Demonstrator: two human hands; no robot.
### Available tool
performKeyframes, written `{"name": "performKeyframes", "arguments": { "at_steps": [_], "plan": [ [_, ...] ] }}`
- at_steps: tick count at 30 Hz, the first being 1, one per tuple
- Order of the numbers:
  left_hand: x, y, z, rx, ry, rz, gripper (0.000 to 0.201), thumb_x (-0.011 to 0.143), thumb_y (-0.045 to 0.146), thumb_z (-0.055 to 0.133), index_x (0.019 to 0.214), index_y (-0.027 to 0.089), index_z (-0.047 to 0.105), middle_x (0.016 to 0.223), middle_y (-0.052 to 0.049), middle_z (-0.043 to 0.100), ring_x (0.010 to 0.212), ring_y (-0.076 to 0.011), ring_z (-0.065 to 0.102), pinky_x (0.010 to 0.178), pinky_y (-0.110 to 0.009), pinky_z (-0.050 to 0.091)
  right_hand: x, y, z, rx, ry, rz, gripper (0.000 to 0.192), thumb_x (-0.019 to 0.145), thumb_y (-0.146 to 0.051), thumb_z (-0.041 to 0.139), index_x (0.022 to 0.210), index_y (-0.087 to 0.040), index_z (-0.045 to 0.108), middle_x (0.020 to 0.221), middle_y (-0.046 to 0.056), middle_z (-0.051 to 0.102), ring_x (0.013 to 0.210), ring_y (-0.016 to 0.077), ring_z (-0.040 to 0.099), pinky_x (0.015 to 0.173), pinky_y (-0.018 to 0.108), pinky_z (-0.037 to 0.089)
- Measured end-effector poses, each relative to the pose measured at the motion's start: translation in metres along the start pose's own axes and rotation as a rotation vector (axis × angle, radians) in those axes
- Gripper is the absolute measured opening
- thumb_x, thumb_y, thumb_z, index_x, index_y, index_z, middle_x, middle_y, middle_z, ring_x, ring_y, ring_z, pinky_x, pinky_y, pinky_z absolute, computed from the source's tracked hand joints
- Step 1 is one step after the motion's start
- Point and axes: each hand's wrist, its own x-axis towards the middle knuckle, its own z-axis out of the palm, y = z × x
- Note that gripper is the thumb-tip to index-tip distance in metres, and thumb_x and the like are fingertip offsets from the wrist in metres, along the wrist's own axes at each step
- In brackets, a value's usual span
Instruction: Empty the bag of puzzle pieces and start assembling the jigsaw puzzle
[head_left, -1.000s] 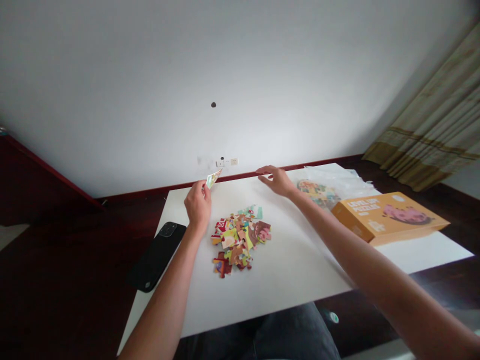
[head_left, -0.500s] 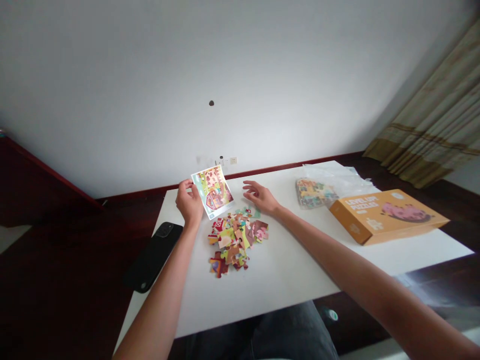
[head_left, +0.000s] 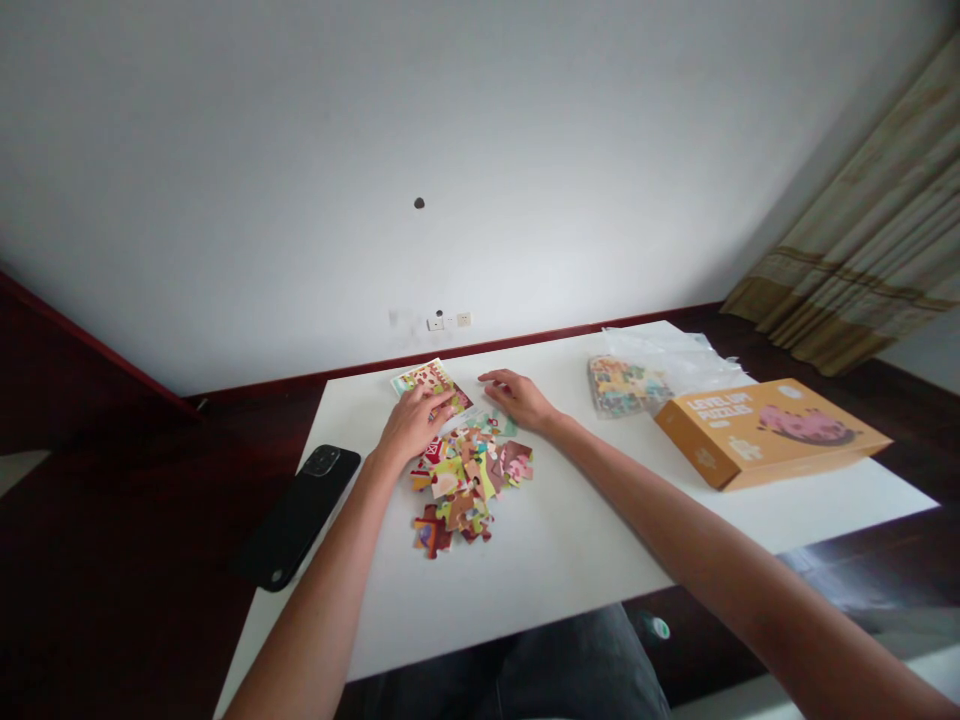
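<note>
A small picture card point(head_left: 424, 376) printed with a colourful farm scene lies at the far side of the white table. My left hand point(head_left: 414, 424) rests over its lower part with fingers stretched out, covering some of the print. Just right of the card, my right hand point(head_left: 519, 398) lies on the tabletop, fingers extended and nothing held. Between my forearms is a loose heap of jigsaw pieces point(head_left: 466, 480) in red, green, brown and pink; its far edge reaches close to both hands.
A black phone point(head_left: 304, 520) lies along the left edge of the white table point(head_left: 570, 560). To the right stand an orange puzzle box point(head_left: 772, 430), a clear bag of more pieces point(head_left: 626, 386) and a crumpled plastic wrapper point(head_left: 686, 358). A wall rises behind.
The picture card, held up tilted in my left hand before, now lies down on the table with that hand over it. My right hand has barely moved.
</note>
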Motion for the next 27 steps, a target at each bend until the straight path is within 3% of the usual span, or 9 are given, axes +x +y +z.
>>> {"name": "performKeyframes", "arguments": {
  "at_steps": [6, 11, 15, 18, 21, 23, 27],
  "plan": [
    [-0.004, -0.009, -0.007, 0.237, -0.031, -0.285, 0.055, 0.100, 0.054, 0.054, 0.152, 0.036, 0.056, 0.146, -0.012, 0.057, 0.127, -0.0371, 0.055, 0.104, -0.049, 0.048, 0.000, -0.003, -0.002, -0.023, -0.004, 0.012, 0.028, 0.101, -0.029, 0.060, 0.125, -0.024, 0.072, 0.122, 0.008, 0.073, 0.100, 0.0211, 0.069, 0.091, 0.034, 0.055],
    [-0.002, -0.013, -0.006, 0.220, -0.026, -0.332, 0.043, 0.099, 0.031, 0.051, 0.139, 0.035, 0.066, 0.143, -0.011, 0.060, 0.127, -0.0314, 0.059, 0.110, -0.049, 0.045, -0.001, -0.004, 0.000, -0.029, -0.001, 0.024, 0.028, 0.101, -0.029, 0.060, 0.126, -0.024, 0.072, 0.121, 0.008, 0.073, 0.099, 0.0206, 0.070, 0.093, 0.034, 0.055],
    [-0.002, -0.014, -0.004, 0.235, 0.019, -0.372, 0.032, 0.098, 0.020, 0.046, 0.118, 0.025, 0.070, 0.134, -0.012, 0.067, 0.129, -0.0327, 0.059, 0.114, -0.059, 0.039, 0.002, -0.015, -0.014, -0.106, -0.005, -0.071, 0.029, 0.097, -0.024, 0.064, 0.125, -0.024, 0.072, 0.129, 0.011, 0.070, 0.114, 0.0255, 0.067, 0.102, 0.042, 0.053],
    [-0.003, -0.013, -0.005, 0.274, 0.056, -0.412, 0.028, 0.098, 0.019, 0.044, 0.112, 0.017, 0.068, 0.128, -0.018, 0.070, 0.129, -0.0356, 0.059, 0.111, -0.059, 0.042, 0.005, -0.032, -0.049, -0.277, 0.073, -0.146, 0.029, 0.095, -0.022, 0.065, 0.123, -0.024, 0.074, 0.131, 0.012, 0.070, 0.123, 0.0312, 0.062, 0.110, 0.050, 0.047],
    [-0.004, -0.009, -0.007, 0.297, 0.051, -0.441, 0.028, 0.096, 0.019, 0.045, 0.115, 0.013, 0.066, 0.131, -0.022, 0.068, 0.130, -0.0377, 0.059, 0.107, -0.057, 0.045, 0.001, -0.045, -0.101, -0.454, 0.092, -0.118, 0.031, 0.094, -0.022, 0.065, 0.123, -0.027, 0.074, 0.122, 0.010, 0.073, 0.116, 0.0324, 0.064, 0.110, 0.054, 0.046],
    [-0.004, -0.007, -0.007, 0.295, 0.035, -0.451, 0.030, 0.096, 0.020, 0.045, 0.117, 0.012, 0.065, 0.135, -0.023, 0.066, 0.131, -0.0385, 0.058, 0.107, -0.057, 0.045, -0.008, -0.043, -0.139, -0.577, 0.032, -0.051, 0.035, 0.086, -0.024, 0.076, 0.121, -0.028, 0.075, 0.120, 0.009, 0.074, 0.118, 0.0356, 0.063, 0.110, 0.057, 0.044],
    [-0.004, -0.007, -0.007, 0.269, 0.034, -0.450, 0.031, 0.096, 0.022, 0.045, 0.120, 0.013, 0.063, 0.141, -0.023, 0.063, 0.134, -0.0387, 0.056, 0.106, -0.056, 0.046, -0.039, -0.019, -0.204, -0.895, -0.100, 0.181, 0.065, 0.061, -0.033, 0.095, 0.122, -0.027, 0.074, 0.131, 0.015, 0.071, 0.129, 0.0474, 0.055, 0.107, 0.066, 0.041]
  ]
}}
